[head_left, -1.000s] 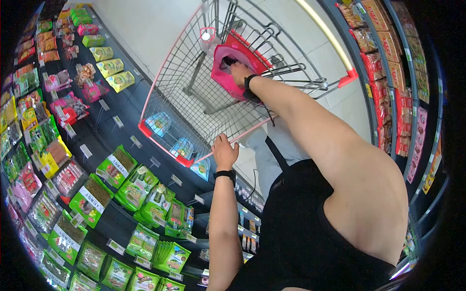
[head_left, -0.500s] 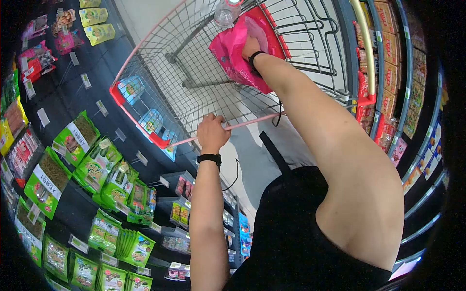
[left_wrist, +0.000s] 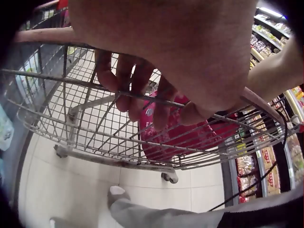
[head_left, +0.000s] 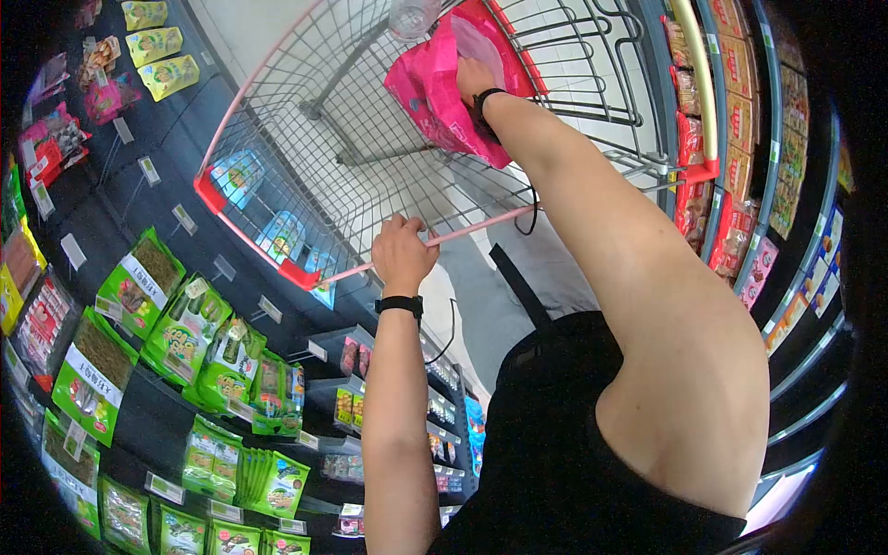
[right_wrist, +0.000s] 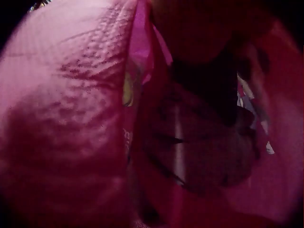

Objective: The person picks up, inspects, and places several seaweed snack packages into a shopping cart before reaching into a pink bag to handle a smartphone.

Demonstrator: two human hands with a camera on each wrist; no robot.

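My left hand (head_left: 402,254) grips the pink top rim (head_left: 486,225) of a wire shopping cart. In the left wrist view its fingers (left_wrist: 135,85) curl down over the rim among the wires. My right hand (head_left: 472,81) reaches into the mouth of a bright pink bag (head_left: 416,92) inside the cart, and the bag hides its fingers. In the right wrist view, the bag's pink inside (right_wrist: 285,137) surrounds a dark, blurred shape (right_wrist: 206,88) close to the hand; I cannot tell whether the fingers hold anything.
A clear bottle (head_left: 413,18) stands in the cart beyond the bag. Blue packs (head_left: 280,236) show through the cart's left end. Shelves of green snack bags (head_left: 190,328) line the left side; red packets (head_left: 689,139) fill the right shelf. A dark cord (head_left: 535,208) hangs at the rim.
The view has shifted over the cart and shelves. The right hand stays in the pink bag, whose side now stands up higher around it. The left hand keeps its place on the rim.
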